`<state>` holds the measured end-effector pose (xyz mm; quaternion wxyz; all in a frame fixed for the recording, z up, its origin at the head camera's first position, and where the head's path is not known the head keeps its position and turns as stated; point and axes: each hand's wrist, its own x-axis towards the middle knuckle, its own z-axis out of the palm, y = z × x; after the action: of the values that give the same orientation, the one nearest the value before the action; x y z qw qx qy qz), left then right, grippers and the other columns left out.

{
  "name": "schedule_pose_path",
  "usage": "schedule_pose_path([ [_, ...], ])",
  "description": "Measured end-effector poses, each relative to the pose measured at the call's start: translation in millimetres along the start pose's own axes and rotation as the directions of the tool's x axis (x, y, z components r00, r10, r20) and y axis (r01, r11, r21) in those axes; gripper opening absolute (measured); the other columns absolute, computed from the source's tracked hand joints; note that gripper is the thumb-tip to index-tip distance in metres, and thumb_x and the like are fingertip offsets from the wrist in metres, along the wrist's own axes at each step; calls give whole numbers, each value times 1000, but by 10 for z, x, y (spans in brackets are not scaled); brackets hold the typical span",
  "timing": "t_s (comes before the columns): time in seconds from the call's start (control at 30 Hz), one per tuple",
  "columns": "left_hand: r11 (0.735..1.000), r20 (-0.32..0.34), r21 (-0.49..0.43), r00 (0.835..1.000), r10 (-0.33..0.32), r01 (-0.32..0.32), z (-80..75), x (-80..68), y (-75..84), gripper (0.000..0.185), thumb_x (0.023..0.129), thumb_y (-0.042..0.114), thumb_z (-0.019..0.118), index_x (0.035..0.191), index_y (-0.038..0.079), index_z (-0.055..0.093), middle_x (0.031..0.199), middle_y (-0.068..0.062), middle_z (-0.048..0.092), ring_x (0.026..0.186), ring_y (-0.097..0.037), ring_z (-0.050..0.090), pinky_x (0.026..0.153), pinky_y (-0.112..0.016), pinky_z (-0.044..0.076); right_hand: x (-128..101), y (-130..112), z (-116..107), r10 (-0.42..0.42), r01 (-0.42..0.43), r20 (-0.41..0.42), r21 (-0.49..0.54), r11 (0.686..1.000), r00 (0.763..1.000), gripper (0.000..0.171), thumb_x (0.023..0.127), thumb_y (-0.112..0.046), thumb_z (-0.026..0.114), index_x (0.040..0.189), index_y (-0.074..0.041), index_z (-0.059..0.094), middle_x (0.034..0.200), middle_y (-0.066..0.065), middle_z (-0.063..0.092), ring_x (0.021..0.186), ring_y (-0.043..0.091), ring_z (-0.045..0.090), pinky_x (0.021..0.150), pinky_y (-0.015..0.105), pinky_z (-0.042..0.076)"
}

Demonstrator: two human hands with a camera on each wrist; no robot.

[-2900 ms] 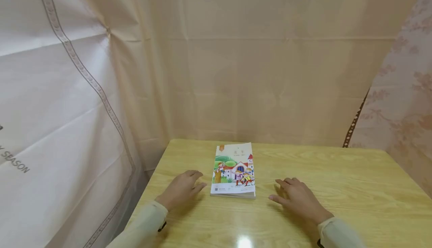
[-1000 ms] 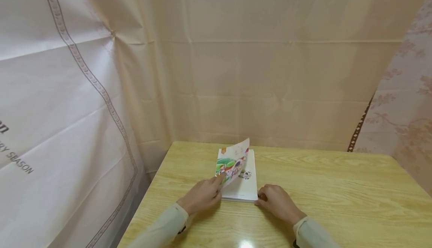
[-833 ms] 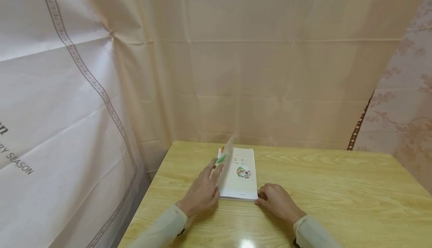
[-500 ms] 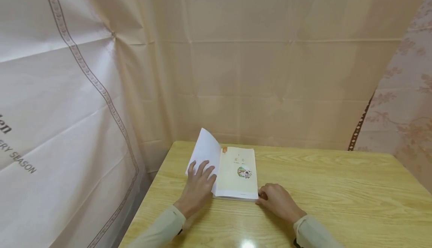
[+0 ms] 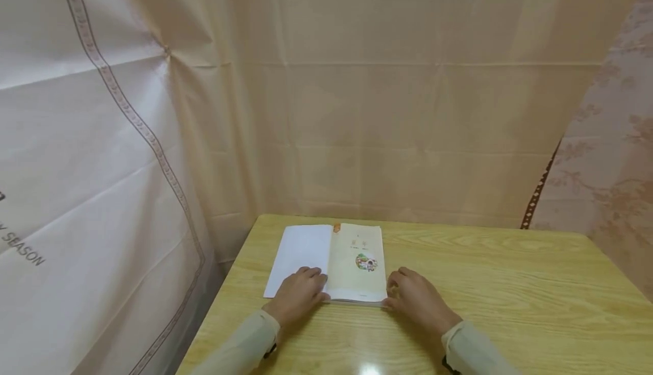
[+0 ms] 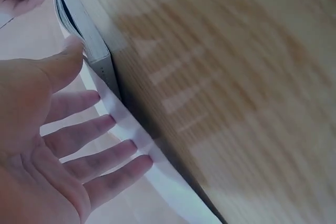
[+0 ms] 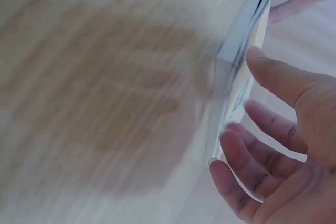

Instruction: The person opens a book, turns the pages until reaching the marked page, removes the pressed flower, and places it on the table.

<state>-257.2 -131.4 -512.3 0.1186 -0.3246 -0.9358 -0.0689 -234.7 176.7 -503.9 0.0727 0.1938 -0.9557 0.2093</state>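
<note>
A paperback book (image 5: 352, 278) lies open on the table, its white inside cover (image 5: 301, 244) turned out to the left. The cream title page, with a small coloured picture, faces up on the right. My left hand (image 5: 298, 295) rests over the lower part of the inside cover near the spine; in the left wrist view its fingers are extended against the cover. My right hand (image 5: 418, 301) is at the book's lower right corner. In the right wrist view, the right thumb (image 7: 273, 74) is at the page edges and the fingers are loosely bent beside the book.
The light wood-grain table (image 5: 510, 284) extends to the right of the book. A beige cloth (image 5: 408, 109) hangs behind it, a white printed cloth (image 5: 102, 194) on the left and a flowered cloth (image 5: 602, 182) on the right.
The front cover has been lifted and turned over to the left by the left hand, and now lies flat. Both hands came in to the book; the right has stayed at its lower right corner.
</note>
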Motion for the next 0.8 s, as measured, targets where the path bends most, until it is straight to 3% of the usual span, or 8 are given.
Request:
schedule_pose_path([
  [0.1, 1000, 30, -14, 999, -13, 13, -8, 0, -8, 44, 93, 44, 71, 118, 8, 73, 117, -6, 70, 106, -26, 66, 89, -40, 56, 41, -36, -19, -55, 54, -5, -27, 998, 998, 42, 75, -33, 92, 105, -9, 74, 110, 2, 67, 100, 21, 63, 91, 41, 54],
  [0.17, 1000, 49, -18, 999, -19, 20, -11, 6, -10, 46, 94, 45, 70, 120, 7, 73, 118, -6, 70, 106, -26, 65, 88, -40, 56, 63, -46, -25, -120, 121, 11, -54, 991, 993, 45, 77, -32, 91, 110, -7, 75, 115, 6, 69, 103, 23, 63, 92, 42, 54],
  [0.37, 1000, 88, -10, 996, -9, 10, -3, 16, -10, 49, 95, 45, 67, 125, 7, 71, 124, -7, 69, 110, -27, 66, 89, -40, 57, 89, -15, -28, -283, 287, 48, -89, 954, 958, 25, 80, -25, 88, 96, -9, 77, 96, 0, 70, 84, 13, 60, 74, 33, 55],
  [0.8, 999, 80, 28, 996, 37, -40, -11, 5, 2, 42, 96, 47, 64, 115, 11, 73, 111, -3, 70, 101, -23, 66, 81, -36, 58, 164, 47, -53, -381, 384, 97, -20, 923, 920, 11, 83, -11, 86, 93, -12, 81, 90, -4, 68, 81, 7, 58, 72, 28, 54],
])
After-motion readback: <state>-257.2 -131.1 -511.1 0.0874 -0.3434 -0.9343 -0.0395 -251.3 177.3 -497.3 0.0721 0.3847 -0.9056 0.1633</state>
